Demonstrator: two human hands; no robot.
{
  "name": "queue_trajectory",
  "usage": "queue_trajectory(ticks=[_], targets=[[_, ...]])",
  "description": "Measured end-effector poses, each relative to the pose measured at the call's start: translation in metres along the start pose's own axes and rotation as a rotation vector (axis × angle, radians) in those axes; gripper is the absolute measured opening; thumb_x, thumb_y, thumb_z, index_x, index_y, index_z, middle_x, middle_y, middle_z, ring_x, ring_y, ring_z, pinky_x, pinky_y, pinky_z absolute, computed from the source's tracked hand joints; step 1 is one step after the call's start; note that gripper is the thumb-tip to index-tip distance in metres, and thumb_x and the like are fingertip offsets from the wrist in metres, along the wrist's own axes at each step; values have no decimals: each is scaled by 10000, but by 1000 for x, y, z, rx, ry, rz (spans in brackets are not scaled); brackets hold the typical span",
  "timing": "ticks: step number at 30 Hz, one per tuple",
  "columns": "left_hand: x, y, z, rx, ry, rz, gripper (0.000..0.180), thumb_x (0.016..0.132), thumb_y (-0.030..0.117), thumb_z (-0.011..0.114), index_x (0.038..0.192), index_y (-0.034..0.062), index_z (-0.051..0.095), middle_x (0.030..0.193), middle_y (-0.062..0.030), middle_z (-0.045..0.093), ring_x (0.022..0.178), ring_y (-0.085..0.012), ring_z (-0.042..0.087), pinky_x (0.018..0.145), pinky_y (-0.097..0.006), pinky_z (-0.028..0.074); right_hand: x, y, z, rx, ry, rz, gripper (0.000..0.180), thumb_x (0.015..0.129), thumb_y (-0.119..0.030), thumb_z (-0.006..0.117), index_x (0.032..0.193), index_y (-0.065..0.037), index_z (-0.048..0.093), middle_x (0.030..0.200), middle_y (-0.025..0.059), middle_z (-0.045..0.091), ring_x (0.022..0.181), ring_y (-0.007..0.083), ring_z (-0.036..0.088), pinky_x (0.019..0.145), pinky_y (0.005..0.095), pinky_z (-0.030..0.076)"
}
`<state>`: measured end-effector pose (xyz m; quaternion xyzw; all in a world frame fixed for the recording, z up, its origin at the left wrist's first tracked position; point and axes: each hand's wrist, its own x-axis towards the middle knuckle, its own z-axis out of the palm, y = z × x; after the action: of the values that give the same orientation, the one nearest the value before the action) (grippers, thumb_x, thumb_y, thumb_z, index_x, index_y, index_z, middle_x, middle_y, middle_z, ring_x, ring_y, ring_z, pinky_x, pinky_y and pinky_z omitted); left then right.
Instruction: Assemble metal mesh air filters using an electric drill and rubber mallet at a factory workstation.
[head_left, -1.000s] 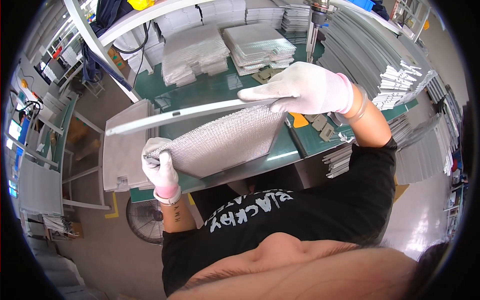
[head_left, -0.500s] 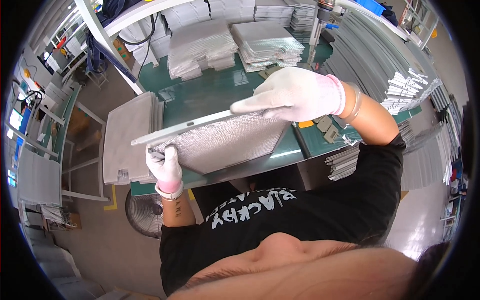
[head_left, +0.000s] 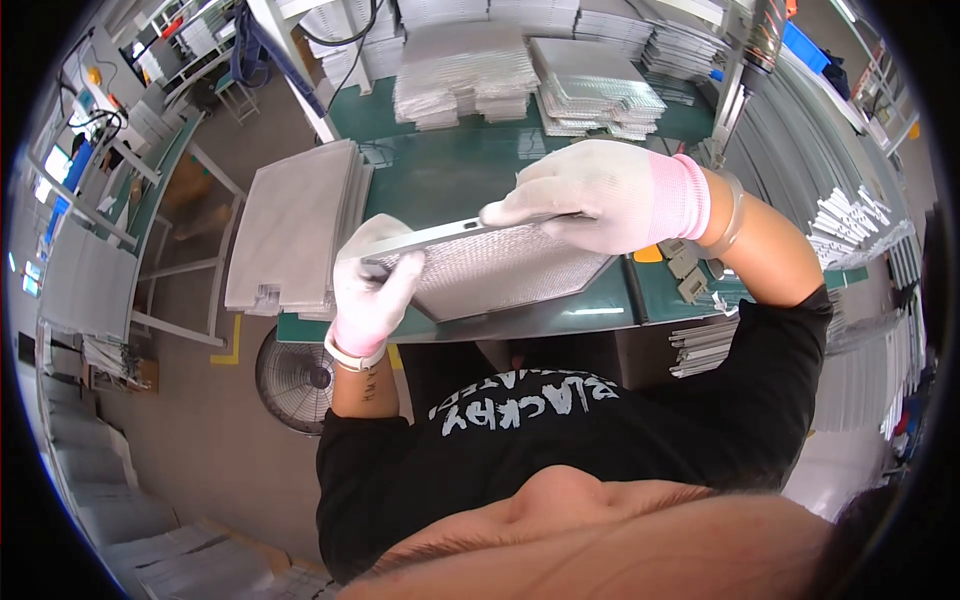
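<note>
A silvery mesh filter panel (head_left: 510,277) stands tilted over the near edge of the green worktable, with a pale metal frame strip (head_left: 440,235) along its top edge. My left hand (head_left: 375,285), in a white glove with a pink cuff, grips the left end, thumb on the near face and fingers behind. At the right part of the top edge, my right hand (head_left: 605,195), gloved alike, is closed over the strip. Its fingertips are partly hidden behind the panel. A small dark slot shows in the strip beside the right fingers.
Stacks of mesh sheets (head_left: 465,75) and foil-like panels (head_left: 595,85) stand at the back of the worktable (head_left: 440,165). Flat grey panels (head_left: 290,230) lean at its left. Long metal strips (head_left: 790,170) lie bundled at right, near small grey-green blocks (head_left: 685,270). A floor fan (head_left: 295,380) stands below left.
My left hand has moved up and closed around the left end of the strip, its fingers now behind it. The right hand has curled its pointing finger in. The whole view has shifted.
</note>
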<state>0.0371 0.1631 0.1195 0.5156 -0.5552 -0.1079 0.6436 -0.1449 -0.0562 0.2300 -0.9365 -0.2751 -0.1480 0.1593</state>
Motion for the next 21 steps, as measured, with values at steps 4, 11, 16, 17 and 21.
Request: queue_trajectory(ticks=[4, 11, 16, 17, 21], targets=[[4, 7, 10, -13, 61, 87, 163, 813, 30, 719, 940, -6, 624, 869, -63, 589, 758, -127, 550, 681, -246, 440, 11, -1, 2, 31, 3, 24, 437, 776, -22, 657, 1207, -54, 591, 891, 120, 625, 801, 305, 627, 710, 395, 510], [5, -20, 39, -57, 631, 378, 641, 722, 31, 841, 1225, 45, 444, 1122, -109, 539, 904, -141, 552, 791, -265, 489, 16, -3, 7, 37, 13, 133, 590, 769, 26, 583, 1341, -115, 555, 964, 149, 638, 875, 339, 627, 774, 415, 517], [4, -29, 42, -7, 694, 340, 601, 708, -14, 841, 1199, 49, 500, 1087, -106, 619, 832, -108, 567, 725, -225, 491, 20, -4, 3, 9, -38, 138, 570, 785, -10, 616, 1345, -97, 553, 948, 151, 627, 840, 332, 616, 766, 408, 501], [5, -33, 43, 71, 733, 356, 588, 704, -28, 839, 1192, 50, 521, 1082, -108, 644, 799, -95, 567, 698, -213, 490, 22, -5, 3, 0, -23, 150, 558, 788, -8, 614, 1337, -95, 560, 955, 155, 628, 846, 337, 617, 765, 407, 501], [8, -36, 42, 254, 742, 367, 499, 729, -27, 810, 1180, 24, 605, 1130, -129, 670, 708, -75, 522, 631, -198, 456, 23, -3, 6, 28, 19, 194, 528, 796, -9, 610, 1317, -87, 574, 974, 170, 631, 873, 353, 617, 779, 409, 497]])
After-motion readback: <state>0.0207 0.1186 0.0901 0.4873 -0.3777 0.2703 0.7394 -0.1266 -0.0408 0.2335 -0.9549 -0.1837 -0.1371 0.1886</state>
